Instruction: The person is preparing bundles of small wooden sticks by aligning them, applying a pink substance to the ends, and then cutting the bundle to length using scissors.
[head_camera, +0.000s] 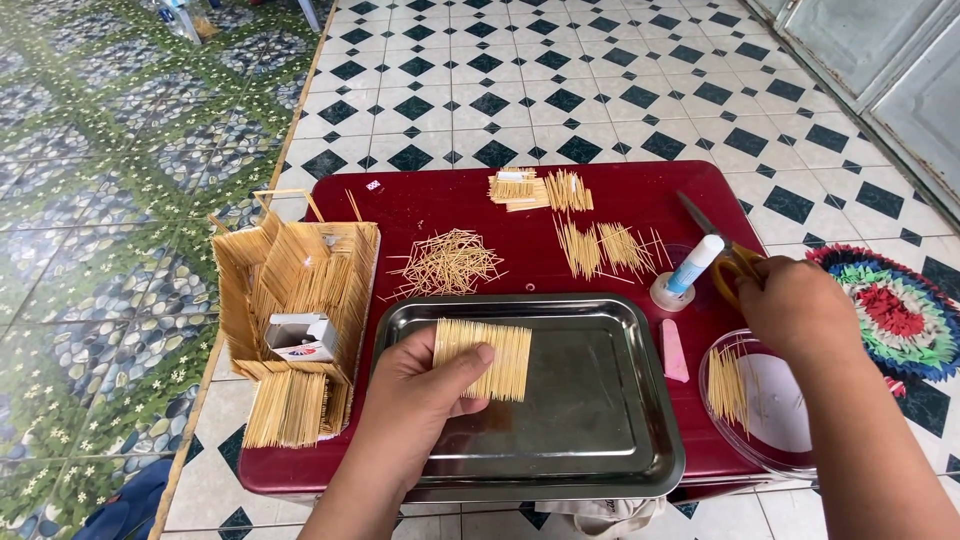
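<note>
My left hand (420, 390) has its grip clenched on a flat panel of toothpicks (483, 358), thumb across the front face, fingers behind; the panel sits upright just above the near left corner of the steel tray (590, 420). My right hand (795, 300) is over the right edge of the red tabletop (620, 195), closed around the yellow handles of the scissors (725, 250), blades pointing up and away toward the far edge. Just left of that hand stands a glue tube (693, 265), tilted, its tip in a small white cap. A pink wedge-shaped piece (673, 350) lies between the tray and a clear round lid (770, 410) that holds a few loose toothpicks. Farther back on the tabletop I see a tangled heap of toothpicks (445, 262), two fanned rows (605, 248) beside it, and a small bundle (540, 190) near the far edge. At the left edge sits a half-built toothpick house (295, 300) with a small white box (300, 335) inside it. Tiled floor all round; a colourful round mat (900, 310) lies to the right.
</note>
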